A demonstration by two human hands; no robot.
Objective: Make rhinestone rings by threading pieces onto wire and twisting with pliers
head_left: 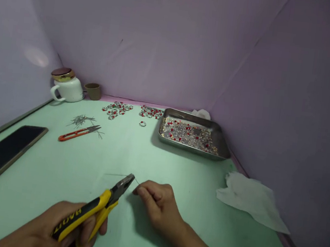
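Note:
My left hand (71, 224) is closed around the yellow and black handles of a pair of pliers (103, 204). The metal jaws point up and to the right, meeting a thin wire (115, 174) that sticks out to their left. On the other side of the jaws, my right hand (158, 203) pinches the wire's short stretch between thumb and forefinger. Both hands are just above the pale green tabletop (125, 150). The wire's end inside the right fingers is hidden.
A metal tray (193, 149) holds many small beads. Small beaded rings (117, 109) lie in groups at the back. Orange thread snips (76, 132) lie by wire pieces (81, 120). A phone (5, 152), white mug (69, 89), brown cup (93, 91) and white tissue (252, 198) edge the table.

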